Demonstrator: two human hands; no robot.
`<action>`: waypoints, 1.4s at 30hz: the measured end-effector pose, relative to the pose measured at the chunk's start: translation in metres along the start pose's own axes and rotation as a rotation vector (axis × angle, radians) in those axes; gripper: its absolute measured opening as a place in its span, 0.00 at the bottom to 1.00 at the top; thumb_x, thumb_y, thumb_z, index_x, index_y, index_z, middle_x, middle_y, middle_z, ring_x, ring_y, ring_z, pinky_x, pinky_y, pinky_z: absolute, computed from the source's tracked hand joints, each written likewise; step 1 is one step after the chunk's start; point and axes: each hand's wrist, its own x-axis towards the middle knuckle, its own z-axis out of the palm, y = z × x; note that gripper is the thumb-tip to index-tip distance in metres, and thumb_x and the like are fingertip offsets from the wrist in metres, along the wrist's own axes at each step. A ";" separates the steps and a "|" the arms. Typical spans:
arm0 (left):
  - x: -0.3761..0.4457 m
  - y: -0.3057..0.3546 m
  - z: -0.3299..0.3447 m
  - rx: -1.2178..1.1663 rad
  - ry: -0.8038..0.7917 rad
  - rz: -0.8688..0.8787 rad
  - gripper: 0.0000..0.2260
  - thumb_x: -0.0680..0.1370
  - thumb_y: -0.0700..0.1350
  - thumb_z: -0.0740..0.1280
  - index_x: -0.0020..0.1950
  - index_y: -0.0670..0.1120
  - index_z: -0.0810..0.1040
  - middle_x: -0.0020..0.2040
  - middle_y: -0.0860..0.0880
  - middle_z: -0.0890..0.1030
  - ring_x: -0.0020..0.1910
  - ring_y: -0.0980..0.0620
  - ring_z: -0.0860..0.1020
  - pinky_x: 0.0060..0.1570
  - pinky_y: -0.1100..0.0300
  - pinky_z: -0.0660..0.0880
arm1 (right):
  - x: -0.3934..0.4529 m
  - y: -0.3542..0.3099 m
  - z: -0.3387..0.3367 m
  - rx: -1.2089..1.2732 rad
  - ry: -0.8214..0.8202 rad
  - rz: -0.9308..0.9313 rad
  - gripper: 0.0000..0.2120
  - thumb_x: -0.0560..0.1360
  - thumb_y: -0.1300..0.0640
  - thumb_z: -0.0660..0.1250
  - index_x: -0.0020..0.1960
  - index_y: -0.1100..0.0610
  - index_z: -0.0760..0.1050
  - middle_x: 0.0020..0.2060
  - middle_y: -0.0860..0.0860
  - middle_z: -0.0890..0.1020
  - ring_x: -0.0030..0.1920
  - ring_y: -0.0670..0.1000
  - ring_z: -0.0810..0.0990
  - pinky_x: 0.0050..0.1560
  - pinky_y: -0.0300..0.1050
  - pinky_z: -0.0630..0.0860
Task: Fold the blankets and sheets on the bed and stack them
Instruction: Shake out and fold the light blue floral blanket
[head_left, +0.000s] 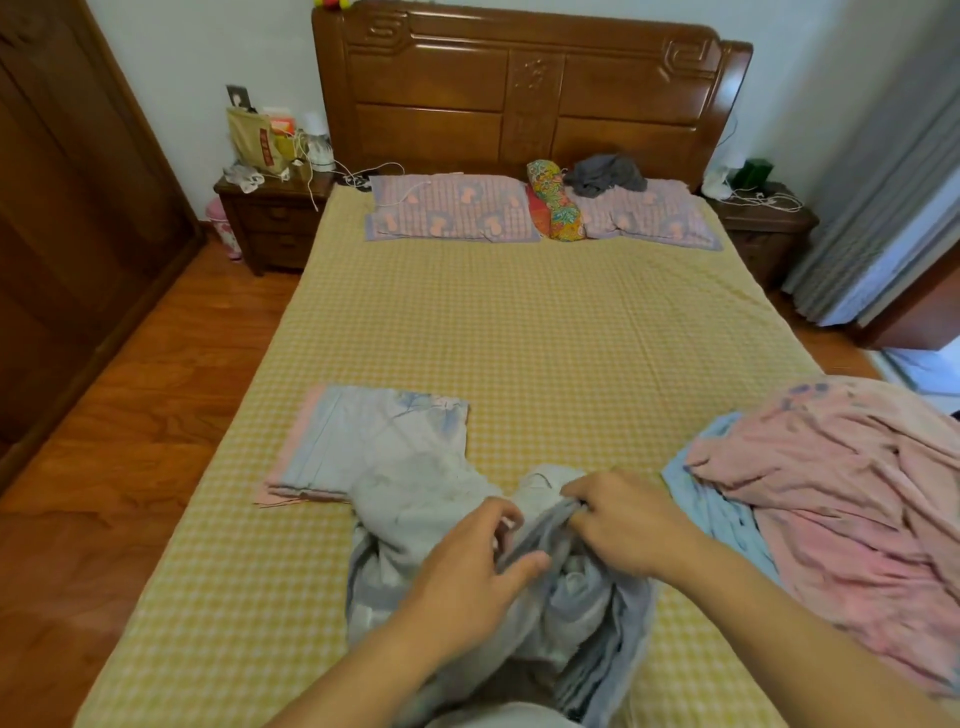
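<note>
A crumpled grey-blue sheet (582, 613) lies bunched at the near edge of the bed (519, 322). My left hand (467, 566) pinches a fold of it with curled fingers. My right hand (618, 525) grips the bunched top of the same sheet. Just behind and left of them lies a folded pale blue sheet (374, 441) with a pink underside, flat on the yellow checked bedcover. At the right, a pink blanket (841, 499) lies in a loose heap over a light blue blanket (717, 514).
Two pink patterned pillows (452, 208), a colourful bolster (553, 208) and a dark grey cloth (605, 174) lie by the wooden headboard (530, 88). Nightstands (270, 218) flank the bed. A wardrobe (57, 208) stands at the left and curtains (893, 166) hang at the right.
</note>
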 end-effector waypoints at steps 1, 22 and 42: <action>-0.002 -0.007 0.003 -0.025 -0.059 -0.072 0.11 0.77 0.57 0.71 0.54 0.57 0.71 0.44 0.56 0.77 0.40 0.60 0.75 0.45 0.58 0.75 | -0.001 -0.001 -0.006 0.001 0.097 0.029 0.09 0.73 0.56 0.60 0.34 0.55 0.69 0.31 0.50 0.76 0.36 0.54 0.76 0.37 0.53 0.72; 0.053 0.091 -0.021 0.018 0.259 -0.049 0.13 0.74 0.58 0.64 0.50 0.55 0.63 0.48 0.54 0.73 0.45 0.48 0.76 0.44 0.47 0.74 | 0.041 -0.046 -0.095 -0.352 0.129 -0.047 0.15 0.75 0.45 0.62 0.33 0.52 0.72 0.31 0.49 0.73 0.37 0.54 0.75 0.32 0.46 0.66; 0.111 0.027 -0.147 0.665 0.105 -0.284 0.04 0.73 0.45 0.66 0.45 0.51 0.72 0.43 0.48 0.78 0.41 0.45 0.77 0.37 0.54 0.73 | 0.069 0.008 -0.155 -0.344 0.396 0.034 0.18 0.74 0.50 0.66 0.29 0.54 0.66 0.29 0.51 0.70 0.37 0.58 0.74 0.34 0.47 0.66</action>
